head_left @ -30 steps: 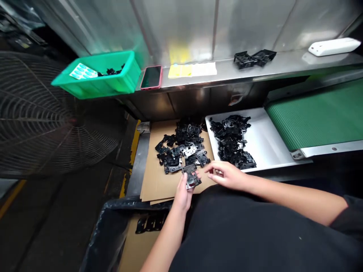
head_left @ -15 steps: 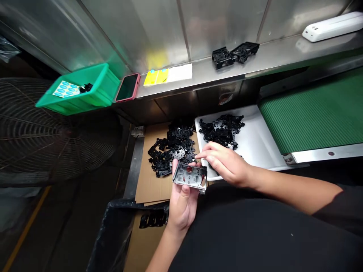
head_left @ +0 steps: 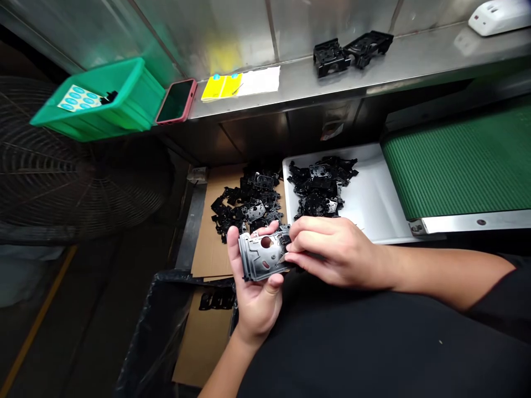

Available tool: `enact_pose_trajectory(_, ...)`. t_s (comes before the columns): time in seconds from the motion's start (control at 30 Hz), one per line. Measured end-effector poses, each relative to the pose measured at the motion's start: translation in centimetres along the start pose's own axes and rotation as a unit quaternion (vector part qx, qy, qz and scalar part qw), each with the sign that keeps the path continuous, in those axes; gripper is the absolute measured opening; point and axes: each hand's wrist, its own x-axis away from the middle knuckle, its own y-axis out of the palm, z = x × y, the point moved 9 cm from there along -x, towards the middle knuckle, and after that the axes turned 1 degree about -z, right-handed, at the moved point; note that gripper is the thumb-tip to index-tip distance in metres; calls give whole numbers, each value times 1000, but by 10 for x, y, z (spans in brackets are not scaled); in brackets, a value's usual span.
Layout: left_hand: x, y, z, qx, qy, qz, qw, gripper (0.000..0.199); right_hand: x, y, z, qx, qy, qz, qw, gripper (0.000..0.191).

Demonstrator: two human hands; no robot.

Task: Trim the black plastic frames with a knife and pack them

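While the left hand (head_left: 257, 298) cradles it palm-up, 1 black frame part (head_left: 263, 257) with a silvery face and round holes sits tilted in the grip, held by the thumb at the lower edge and the fingers at the upper edge, so left is closed on the part. The right hand (head_left: 338, 251) comes in from the right, with its fingertips (head_left: 292, 243) on the part's right edge. Whether it is a true pinch I can't tell, since the right thumb is hidden. Step in hand looks like close 1-piece handling at that edge; no tool in view. Just ahead of the grip is a loose pile of similar parts (head_left: 249, 207) on a cardboard sheet (head_left: 211, 249). Ahead and to the right, a second pile (head_left: 319, 188) lies in a white tray (head_left: 373, 193), with a green conveyor belt (head_left: 456, 160) beyond it. Below and left of the grip is a black-lined bin (head_left: 166, 309). Next move looks to need a steady left hold while right works the edge, then a clear path to tray or sheet.
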Motion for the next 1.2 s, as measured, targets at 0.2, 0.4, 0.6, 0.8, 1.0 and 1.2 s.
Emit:
enact_pose_trajectory(0.2, 4, 4, -3, -29, 17, -2, 999, 85, 5, -4, -5, 21, -13, -9, 1000, 23)
enact_pose_trajectory(0.4, 5, 8, -2, -35, 21, -14, 999, 85, 9, -7, -6, 27, -12, -13, 999, 22)
enact_pose_trajectory(0.6, 6, 14, -4, -18, 7, -22, 1000, 84, 15, -7, -8, 27, -24, -21, 999, 19)
enact_pose_trajectory(0.8, 3, 17, -10, 7, -13, -33, 999, 86, 18, -10, -9, 10, -15, 1, 1000, 18)
enact_pose_trajectory(1.0, 0, 15, 2, 34, -11, -31, 999, 90, 20, -30, 8, -79, 25, 76, 994, 9)
enact_pose_trajectory(1.2, 0, 6, 3, 31, -46, 17, 998, 87, 22, -11, 30, -230, 100, -29, 968, 47)
